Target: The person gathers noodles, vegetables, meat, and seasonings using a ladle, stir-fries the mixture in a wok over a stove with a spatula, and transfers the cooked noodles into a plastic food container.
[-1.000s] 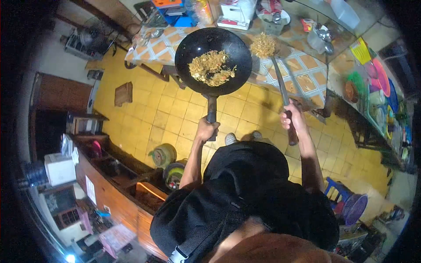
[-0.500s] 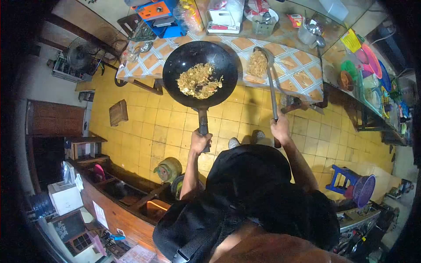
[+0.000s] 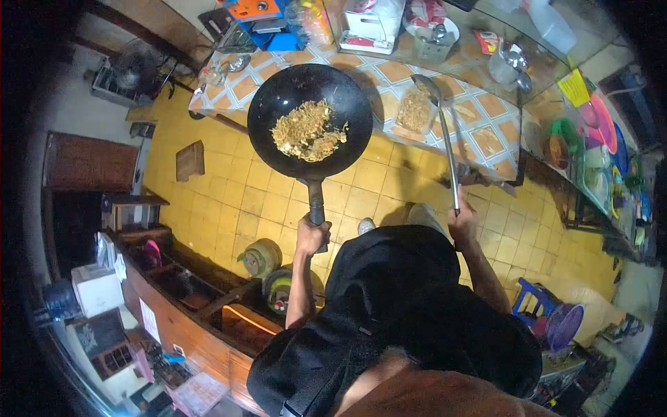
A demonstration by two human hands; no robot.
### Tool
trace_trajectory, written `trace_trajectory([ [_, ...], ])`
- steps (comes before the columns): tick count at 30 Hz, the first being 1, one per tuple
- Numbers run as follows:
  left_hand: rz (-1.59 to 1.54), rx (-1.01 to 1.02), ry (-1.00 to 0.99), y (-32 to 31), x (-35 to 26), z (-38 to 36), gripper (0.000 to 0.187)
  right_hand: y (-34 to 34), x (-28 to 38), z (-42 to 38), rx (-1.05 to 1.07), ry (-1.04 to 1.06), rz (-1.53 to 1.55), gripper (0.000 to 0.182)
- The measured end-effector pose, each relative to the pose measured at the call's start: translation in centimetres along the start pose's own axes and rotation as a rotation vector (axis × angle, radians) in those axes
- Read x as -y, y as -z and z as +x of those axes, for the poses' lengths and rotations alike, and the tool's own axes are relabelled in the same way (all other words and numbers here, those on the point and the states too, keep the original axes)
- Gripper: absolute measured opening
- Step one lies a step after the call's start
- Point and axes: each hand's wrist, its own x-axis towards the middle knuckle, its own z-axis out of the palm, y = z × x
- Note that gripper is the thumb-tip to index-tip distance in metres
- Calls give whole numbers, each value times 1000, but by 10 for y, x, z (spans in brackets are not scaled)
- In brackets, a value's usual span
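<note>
My left hand is closed around the handle of a black wok, which is held out level over the table's near edge. Fried noodles lie heaped in the middle of the wok. In my right hand is the end of a long-handled metal ladle. Its bowl sits at the far end of a rectangular portion of noodles on the table, to the right of the wok.
The table has an orange and white tiled pattern. Along its back stand a blue machine, a white container and a pot of utensils. A green gas cylinder and a blue stool stand on the yellow floor.
The ladle's bowl has moved off the top of the noodle portion to its far right corner, and my right hand has shifted right. The wok has moved slightly left, its noodles bunched together more.
</note>
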Motion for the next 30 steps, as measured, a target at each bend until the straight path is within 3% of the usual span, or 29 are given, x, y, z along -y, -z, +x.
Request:
trace_trajectory([
  [4,-26,-74,-20,-29,4,-2,20,37,-22,27,216,-183,108,57],
  [5,-41,-108,-8,-38,5,-3,20,40,-31,33,148,-91,175,55],
  [6,-41,-125,-14,-48,4,-4,21,45,-45,39,184,-67,184,55],
  [10,-60,-248,-17,-92,2,-19,34,60,-104,82,236,364,55,52],
  [12,-29,-317,21,-119,-4,-26,36,69,-77,111,420,229,-10,52],
  [14,-76,-382,1,-147,-8,-33,34,62,-48,138,340,515,-45,60],
  [19,-245,-468,-20,-201,-20,-49,34,13,-9,175,374,690,-69,62],
  [20,-3,-524,-43,-204,-14,-42,38,10,-21,178,371,696,-64,62],
  [22,-86,-499,-13,-216,-29,-36,39,18,-74,194,415,824,-176,62],
  [23,-88,-506,-6,-233,-41,-26,39,37,-95,210,328,921,-168,61],
  [24,-82,-526,0,-234,-53,-27,38,50,-107,214,329,925,-164,61],
  [25,-74,-546,5,-234,-59,-26,36,62,-121,218,519,735,-285,61],
  [28,-8,-502,39,-224,-59,-21,31,89,-109,220,623,647,-254,61],
  [30,-7,-503,50,-223,-43,-13,32,85,-82,219,631,481,228,60],
])
